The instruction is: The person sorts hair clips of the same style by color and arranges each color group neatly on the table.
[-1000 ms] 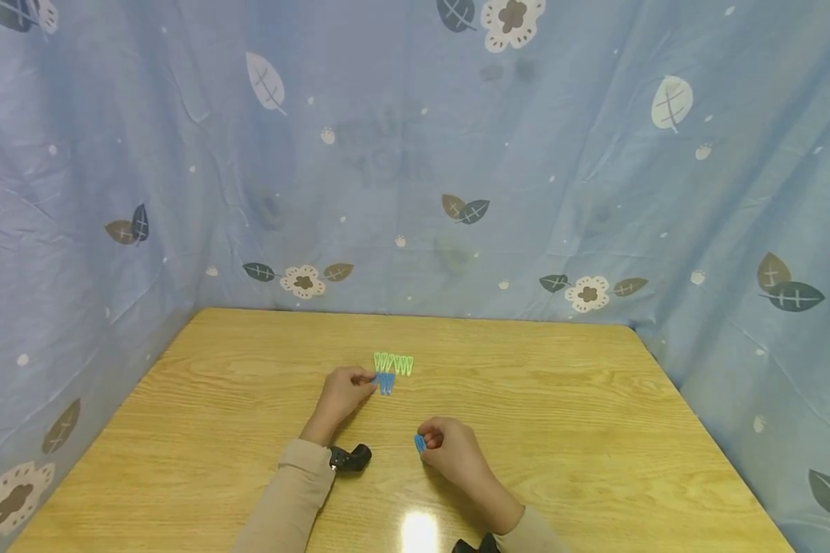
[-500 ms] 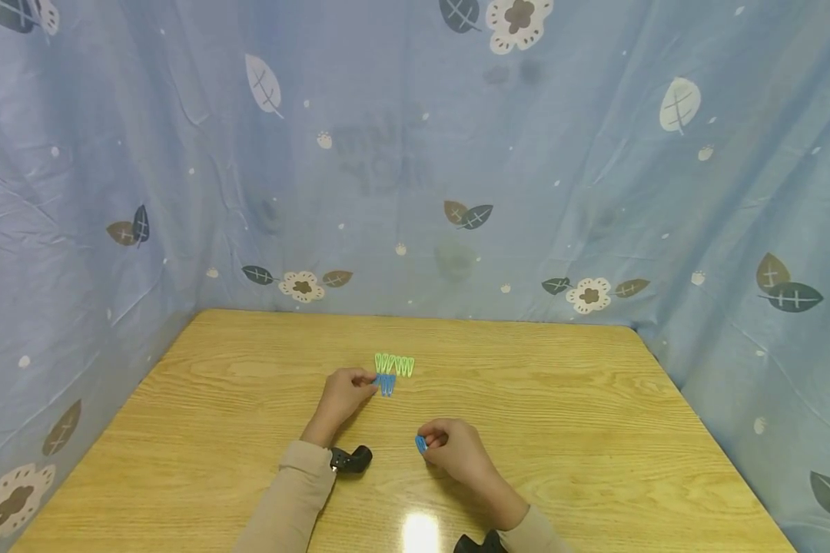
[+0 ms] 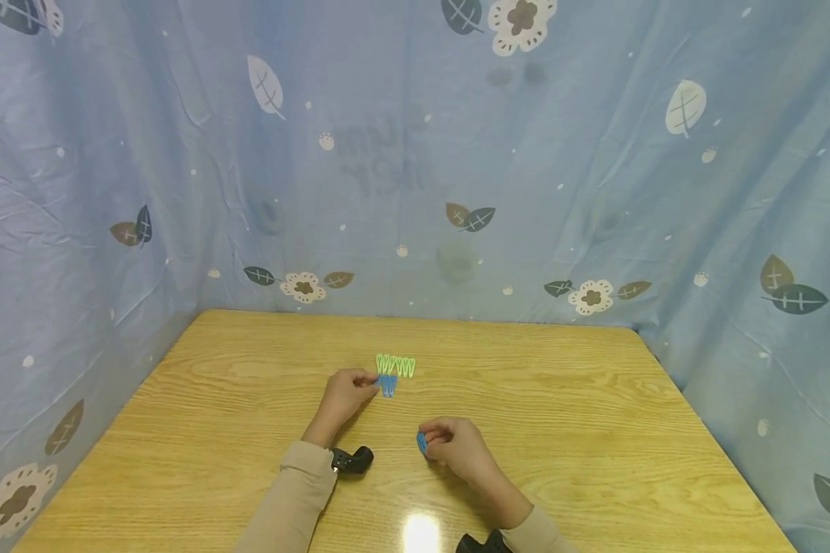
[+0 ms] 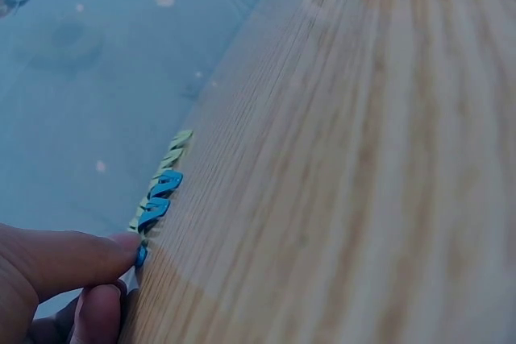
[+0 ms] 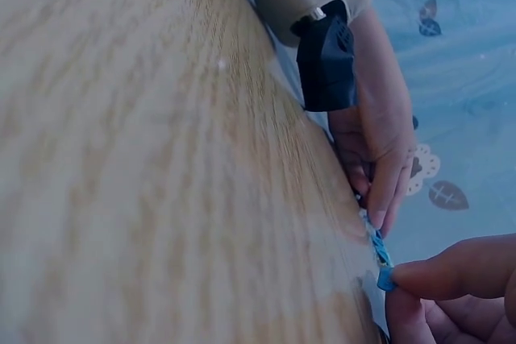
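Observation:
My left hand [image 3: 346, 394] pinches a blue snap hair clip [image 4: 141, 256] between thumb and fingers at the left end of a short row of blue clips [image 3: 389, 386]. Just behind, touching or nearly so, runs a row of several pale green snap hair clips [image 3: 396, 365]. Nearer to me and to the right, my right hand [image 3: 459, 448] holds another blue hair clip [image 3: 422, 442] by thumb and fingertips, tilted. In the right wrist view this blue clip [image 5: 386, 278] shows at the thumb tip. The fingers hide part of both held clips.
The clips lie on a wood-grain table [image 3: 560, 415]. A blue curtain [image 3: 360, 169] with leaf and flower prints stands along its back and sides. Each wrist wears a black camera, the left wrist camera [image 3: 353, 460] lying close to the tabletop.
Both hands keep nearly the same place and grip. The blue clip in my right hand has turned slightly between the fingertips.

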The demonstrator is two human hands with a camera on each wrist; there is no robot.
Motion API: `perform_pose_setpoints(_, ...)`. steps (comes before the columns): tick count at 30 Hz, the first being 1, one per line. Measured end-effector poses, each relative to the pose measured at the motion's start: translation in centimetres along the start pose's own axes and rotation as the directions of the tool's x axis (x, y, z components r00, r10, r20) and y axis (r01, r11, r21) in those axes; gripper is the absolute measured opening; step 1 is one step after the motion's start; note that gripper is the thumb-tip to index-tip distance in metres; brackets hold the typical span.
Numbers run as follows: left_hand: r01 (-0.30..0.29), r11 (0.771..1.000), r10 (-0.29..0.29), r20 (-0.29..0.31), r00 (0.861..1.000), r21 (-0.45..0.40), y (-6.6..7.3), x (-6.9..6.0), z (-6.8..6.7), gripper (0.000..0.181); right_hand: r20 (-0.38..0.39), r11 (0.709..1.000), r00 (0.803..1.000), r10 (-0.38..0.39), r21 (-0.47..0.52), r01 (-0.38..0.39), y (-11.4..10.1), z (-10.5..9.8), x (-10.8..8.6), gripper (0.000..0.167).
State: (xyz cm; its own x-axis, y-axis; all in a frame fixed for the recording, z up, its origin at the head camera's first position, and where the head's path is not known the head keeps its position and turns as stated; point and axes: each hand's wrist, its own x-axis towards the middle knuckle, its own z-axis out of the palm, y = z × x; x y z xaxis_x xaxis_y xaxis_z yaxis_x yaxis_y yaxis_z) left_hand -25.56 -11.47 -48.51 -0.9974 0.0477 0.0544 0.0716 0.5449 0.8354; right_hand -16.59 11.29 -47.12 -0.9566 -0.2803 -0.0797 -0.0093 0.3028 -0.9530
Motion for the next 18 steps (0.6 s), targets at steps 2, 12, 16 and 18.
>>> perform_pose_setpoints(2,0.001,1.000,-0.001,0.001,1.000,-0.005,0.00,-0.03,0.07,0.019,-0.001,0.999,1.000,0.005,0.033,-0.005,0.10,-0.02,-0.01,0.031)
perform_pose_setpoints(12,0.000,1.000,0.000,-0.005,1.000,-0.005,0.09,-0.42,0.17,0.019,-0.046,0.993,0.999,0.019,0.114,-0.014,0.46,-0.16,0.08,0.033)
perform_pose_setpoints(16,-0.003,1.000,0.003,-0.008,1.000,-0.002,0.08,-0.51,0.33,0.019,-0.086,0.992,0.996,0.011,0.123,0.000,0.61,-0.19,0.31,0.033)
perform_pose_setpoints(18,-0.002,1.000,0.002,-0.010,1.000,0.001,0.01,-0.50,0.41,0.019,-0.099,0.992,0.995,0.013,0.126,-0.001,0.60,-0.18,0.54,0.033)
